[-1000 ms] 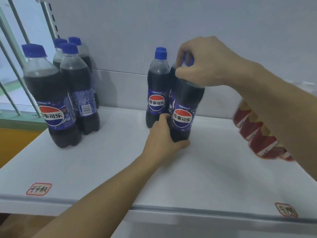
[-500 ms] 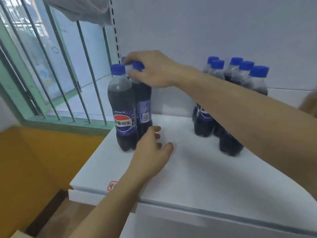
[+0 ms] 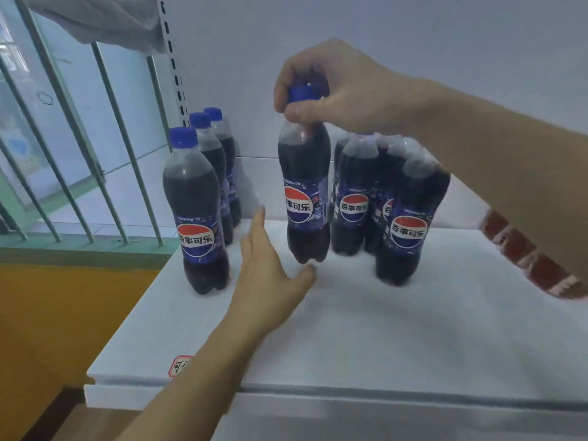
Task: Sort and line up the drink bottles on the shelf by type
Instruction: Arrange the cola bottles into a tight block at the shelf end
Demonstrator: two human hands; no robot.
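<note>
On the left end of the white shelf (image 3: 366, 338) I see a row of three cola bottles (image 3: 199, 214) running from front to back, all upright with blue caps, the front one showing its red, white and blue label. Just right of that row, my left hand (image 3: 267, 275) hovers low over the shelf with fingers straight and spread, palm turned toward the bottle beside it, holding nothing; I cannot tell whether the thumb touches that bottle's base. That lifted cola bottle (image 3: 305, 198) hangs upright, gripped at its blue cap by my right hand (image 3: 334, 90), whose fingers and thumb curl round the cap from above. Whether its base rests on the shelf or sits just clear of it is hard to say. Just beside it to the right stands a tight cluster of cola bottles (image 3: 410, 224), partly hidden under my right forearm. Further right, behind that forearm, lie blurred red-and-white packs (image 3: 528, 259). A red-edged sticker (image 3: 178, 366) sits at the shelf's front left edge.
</note>
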